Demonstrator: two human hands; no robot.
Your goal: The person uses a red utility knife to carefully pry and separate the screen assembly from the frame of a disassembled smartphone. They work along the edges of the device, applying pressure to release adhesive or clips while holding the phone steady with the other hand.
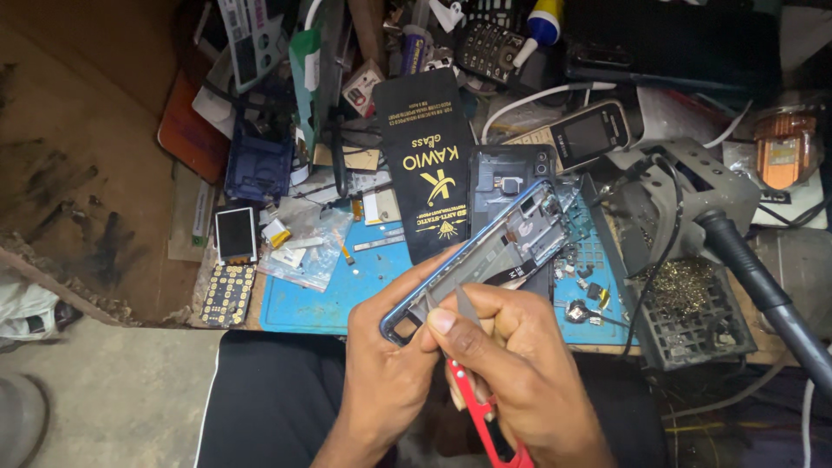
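My left hand (390, 364) grips the lower end of an opened phone frame (498, 247), a blue-rimmed shell with bare circuitry and a black flex cable showing, tilted up to the right above the bench edge. My right hand (511, 364) holds a red-handled metal blade tool (475, 394), its thin tip resting against the frame's near end beside my left thumb. Both hands hover over my dark-clothed lap.
A blue work mat (347, 290) carries small parts and screws. A black flat package (429, 160), a dark phone back (507, 173), a loose screen and keypad (232, 260), a small bar phone (592, 132), and a soldering iron stand (693, 312) crowd the bench.
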